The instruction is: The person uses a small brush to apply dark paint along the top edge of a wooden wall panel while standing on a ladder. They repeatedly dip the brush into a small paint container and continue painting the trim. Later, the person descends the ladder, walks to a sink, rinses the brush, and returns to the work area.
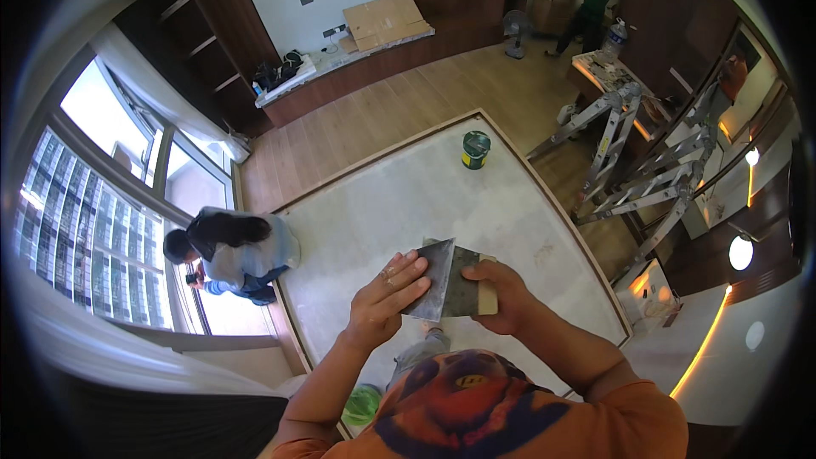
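In front of my chest, my left hand [387, 299] grips a grey metal scraper blade [435, 280], its fingers lying across the near face. My right hand [503, 293] is closed on a second scraper [463, 289], which has a dark, smeared blade and a pale yellowish back edge. The two blades overlap, the left one in front of the right; whether they touch I cannot tell. Pale residue marks the fingers of my left hand. Below them spreads a whitish platform [382, 221] with a brown rim. A dark green tub [476, 149] with a yellow band stands on its far part.
At the left, a person [229, 251] leans by the window. Two aluminium stepladders [608, 132] stand right of the platform, near a cluttered table [608, 72]. A fan [515, 34] and another person [595, 0] are farther back. A green bag [361, 405] lies close to me.
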Tool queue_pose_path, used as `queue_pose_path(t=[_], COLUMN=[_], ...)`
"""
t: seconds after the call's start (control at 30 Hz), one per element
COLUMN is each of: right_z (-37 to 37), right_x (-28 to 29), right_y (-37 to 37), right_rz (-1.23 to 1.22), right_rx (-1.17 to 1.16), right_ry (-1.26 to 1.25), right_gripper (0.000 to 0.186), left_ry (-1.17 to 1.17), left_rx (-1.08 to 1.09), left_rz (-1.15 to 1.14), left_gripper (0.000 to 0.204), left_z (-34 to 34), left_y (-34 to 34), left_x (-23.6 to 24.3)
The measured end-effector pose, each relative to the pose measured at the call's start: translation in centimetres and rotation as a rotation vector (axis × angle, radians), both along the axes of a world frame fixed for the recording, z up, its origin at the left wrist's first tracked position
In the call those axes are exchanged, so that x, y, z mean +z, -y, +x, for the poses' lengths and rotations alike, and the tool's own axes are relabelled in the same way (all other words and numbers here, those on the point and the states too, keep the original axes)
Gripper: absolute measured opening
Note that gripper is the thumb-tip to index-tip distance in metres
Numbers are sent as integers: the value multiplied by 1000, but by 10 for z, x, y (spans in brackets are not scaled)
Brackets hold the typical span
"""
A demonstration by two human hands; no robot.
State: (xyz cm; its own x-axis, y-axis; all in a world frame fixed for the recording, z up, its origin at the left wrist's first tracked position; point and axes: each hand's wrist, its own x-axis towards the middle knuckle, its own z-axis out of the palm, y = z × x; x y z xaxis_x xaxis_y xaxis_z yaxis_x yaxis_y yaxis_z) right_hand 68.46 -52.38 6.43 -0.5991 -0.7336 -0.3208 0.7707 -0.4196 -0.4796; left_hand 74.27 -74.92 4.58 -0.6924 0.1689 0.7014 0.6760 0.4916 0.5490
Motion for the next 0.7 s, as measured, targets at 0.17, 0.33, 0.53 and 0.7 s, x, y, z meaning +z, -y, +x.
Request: queue_pose_path(t=[0.17,0.33,0.53,0.7], right_z=[-98,-190,-336,-476], right_x=[9,2,2,11], right_y=[7,21,9,22], right_rz=[-18,-150,-57,75], right_rx=[-79,-148,-348,-372], right_ry=[117,170,40,-163], right_gripper=[39,37,35,36], left_ry=[22,88,634,705], left_rx=[-72,-108,104,95], left_rz=[-154,-251,121,1280], left_gripper=[49,51,36,37], left_z=[-107,-204,-291,-407], left_y=[39,68,65,46], left_x=[24,14,-27,7])
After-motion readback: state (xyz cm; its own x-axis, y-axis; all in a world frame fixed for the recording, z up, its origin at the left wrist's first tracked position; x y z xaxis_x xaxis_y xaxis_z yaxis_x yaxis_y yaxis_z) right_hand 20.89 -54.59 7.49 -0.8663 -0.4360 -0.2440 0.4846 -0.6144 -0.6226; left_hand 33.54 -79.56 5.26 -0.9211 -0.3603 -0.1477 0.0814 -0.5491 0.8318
